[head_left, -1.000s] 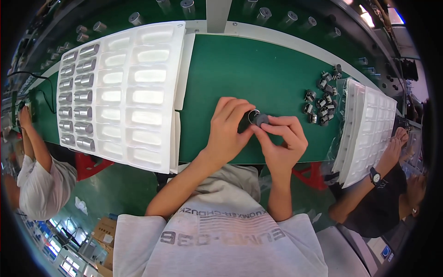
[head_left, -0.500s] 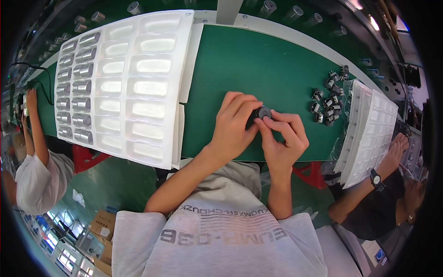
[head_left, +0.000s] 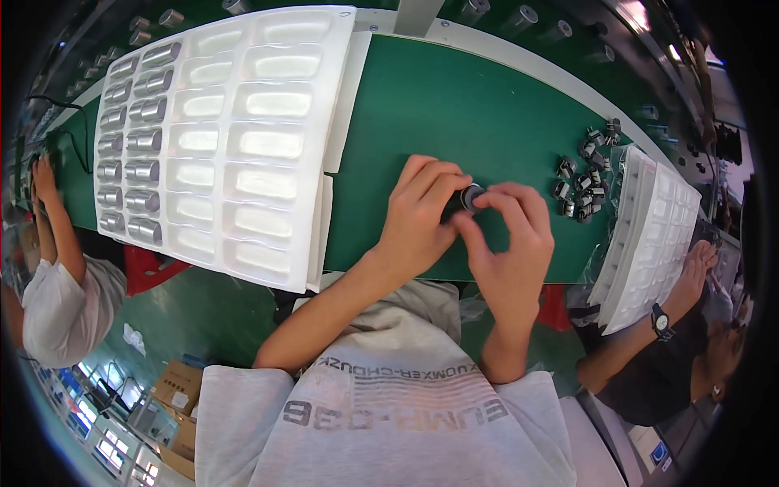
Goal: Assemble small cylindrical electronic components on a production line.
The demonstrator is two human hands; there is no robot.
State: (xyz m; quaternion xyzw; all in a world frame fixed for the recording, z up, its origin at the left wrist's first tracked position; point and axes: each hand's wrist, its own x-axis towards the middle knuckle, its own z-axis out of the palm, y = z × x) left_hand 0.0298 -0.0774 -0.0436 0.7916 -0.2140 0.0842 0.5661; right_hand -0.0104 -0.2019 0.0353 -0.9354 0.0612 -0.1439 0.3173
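Over the green table, my left hand (head_left: 418,213) is closed round a short cylindrical metal part (head_left: 471,197). Its round end faces up, dark inside a brighter rim, and the rest is hidden by my fingers. My right hand (head_left: 519,231) bends over that same end, with thumb and fingertips closed at its rim. To the left, a white moulded tray (head_left: 217,174) carries silver metal cylinders (head_left: 144,142) in its two left columns. The visible pockets of its two right columns hold nothing. Small black-and-silver parts (head_left: 586,183) lie in a loose group to the right.
More white trays (head_left: 653,235), partly in clear plastic, stack at the right edge. A person's hands (head_left: 696,264) rest beyond them, a watch on one wrist. Another person (head_left: 73,300) works at far left. A pale rail (head_left: 487,50) borders the table's far side, with metal cylinders (head_left: 519,18) beyond.
My right hand has shifted slightly right and its fingers have spread a little at the part. The part's end now shows a brighter rim. The whole view has shifted slightly.
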